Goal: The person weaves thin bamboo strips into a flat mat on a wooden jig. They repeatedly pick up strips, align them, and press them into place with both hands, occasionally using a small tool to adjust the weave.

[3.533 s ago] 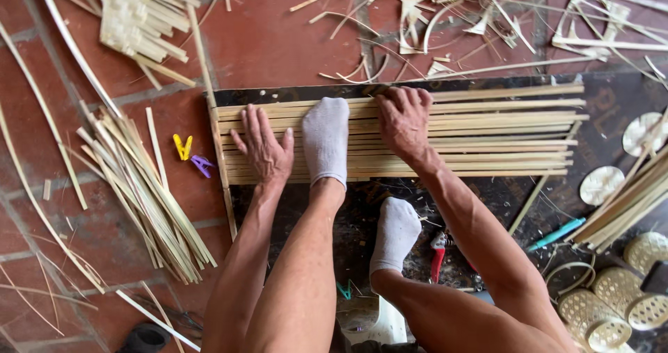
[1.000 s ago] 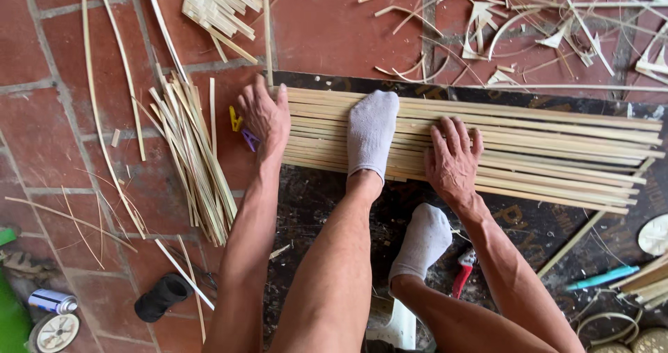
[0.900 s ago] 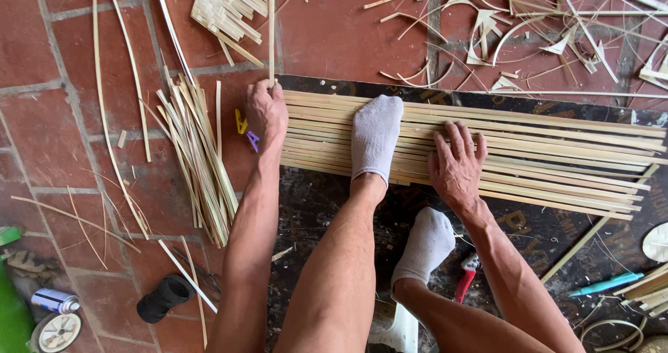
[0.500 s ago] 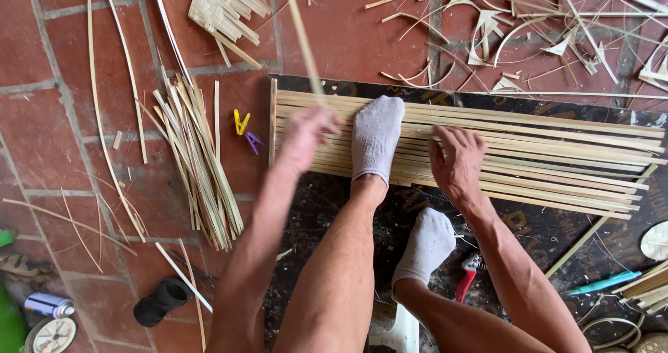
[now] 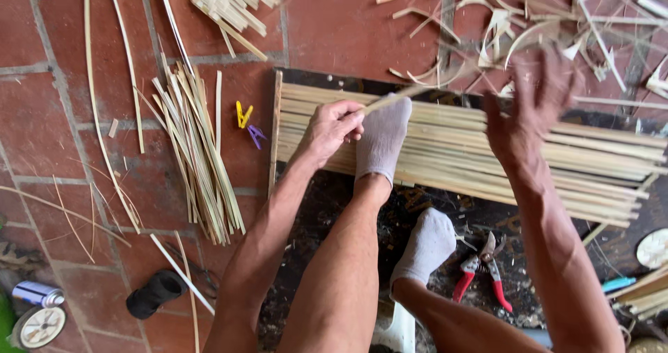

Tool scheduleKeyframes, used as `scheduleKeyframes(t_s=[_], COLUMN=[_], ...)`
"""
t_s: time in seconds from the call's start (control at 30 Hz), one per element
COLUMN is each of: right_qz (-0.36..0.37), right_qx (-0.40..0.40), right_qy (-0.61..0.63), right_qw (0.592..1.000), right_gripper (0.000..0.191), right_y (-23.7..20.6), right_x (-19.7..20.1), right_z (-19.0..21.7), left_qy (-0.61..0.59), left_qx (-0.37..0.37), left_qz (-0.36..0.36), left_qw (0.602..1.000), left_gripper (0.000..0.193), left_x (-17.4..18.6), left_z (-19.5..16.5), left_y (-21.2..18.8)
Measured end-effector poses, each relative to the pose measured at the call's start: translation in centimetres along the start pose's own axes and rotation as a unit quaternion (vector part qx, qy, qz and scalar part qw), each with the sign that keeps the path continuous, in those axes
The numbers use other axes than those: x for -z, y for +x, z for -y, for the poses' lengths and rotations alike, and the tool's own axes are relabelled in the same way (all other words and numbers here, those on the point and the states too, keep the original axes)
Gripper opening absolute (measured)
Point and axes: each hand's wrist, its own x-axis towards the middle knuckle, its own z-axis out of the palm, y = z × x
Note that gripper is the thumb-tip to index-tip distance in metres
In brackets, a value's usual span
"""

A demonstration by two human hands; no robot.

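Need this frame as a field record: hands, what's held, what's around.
left hand: pinches one end of a thin bamboo strip
right hand: raised over the row, blurred; grip unclear
bamboo slat row: lies flat on a dark mat
foot in grey sock: rests on the row
strip bundle: on brick, left of the row
red-handled pruners: on the mat

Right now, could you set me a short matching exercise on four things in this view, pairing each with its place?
Things:
1. yellow clothespin
2. red-handled cutters
3. left hand
4. loose strip bundle

Places:
A. beside the nearer socked foot
B. pinching a strip over the mat
C. on brick, left of the mat's edge
D. lying left of the clothespins

Pairs: 1-C, 2-A, 3-B, 4-D
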Motion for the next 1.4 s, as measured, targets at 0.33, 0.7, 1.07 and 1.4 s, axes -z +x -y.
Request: scheduleKeyframes(t_s=[0.33,0.7,1.07,1.4], right_qz=[0.172,0.278,0.248,0.241], right_qx=[-0.372,-0.107,-0.027,-0.011], right_qy=[0.498,0.250,0.192,0.122], right_qw=[0.764,0.921,0.949,0.963], right_gripper=[0.016,0.009,0.012,0.011], right_y=[-3.5,2.4,3.4,3.0], right_x=[-5.7,-5.8,-8.8,-9.1], right_z=[7.3,1.0,3.1,4.0], left_qy=[-0.091,0.379,0.536,0.568], left_qx=[0.006,-0.261,-0.265,-0.278], left_qz=[0.010,-0.254,-0.234,-0.258], left_qw=[0.996,0.851,0.767,0.730], left_gripper=[0.021,0.024,0.075,0.080], left_x=[-10.2,-4.5,0.3,1.0], left_z=[2.9,5.6,5.7,5.5], left_y=[1.0,2.6,2.6,2.5])
